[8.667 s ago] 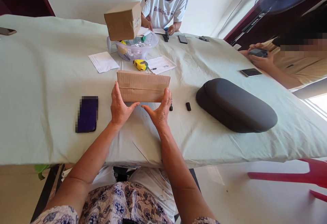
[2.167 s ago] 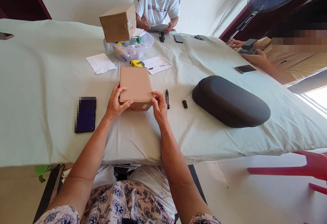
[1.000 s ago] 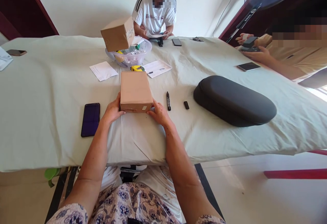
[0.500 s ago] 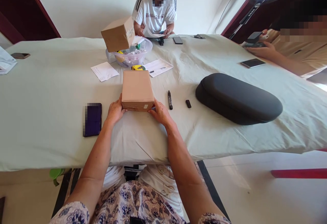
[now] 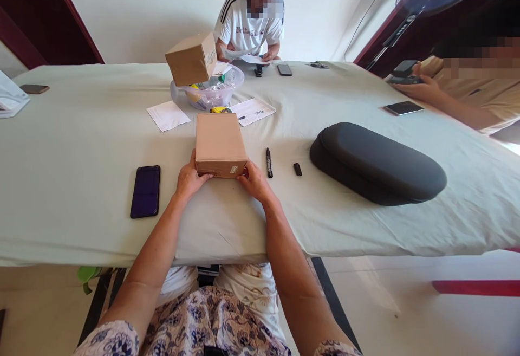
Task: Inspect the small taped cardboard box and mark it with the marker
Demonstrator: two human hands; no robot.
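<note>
A brown cardboard box [image 5: 219, 140] lies flat on the cloth-covered table [image 5: 81, 144], its short end toward me. My left hand [image 5: 189, 178] grips the box's near left corner, fingers curled against its side. My right hand [image 5: 254, 179] holds the near right corner the same way. A black marker [image 5: 268, 161] and its cap [image 5: 298, 169] lie just right of the box.
A dark phone [image 5: 145, 191] lies to the left. A large black case [image 5: 376, 162] sits to the right. Behind the box are a yellow tape measure [image 5: 220, 110], papers, and a clear bowl [image 5: 211, 93] with a second box [image 5: 192, 58] on it. Two people sit at the far and right sides.
The box went from standing on its long edge to lying flat, short end toward me. Both hands slid to its near corners and have stayed there over the last second.
</note>
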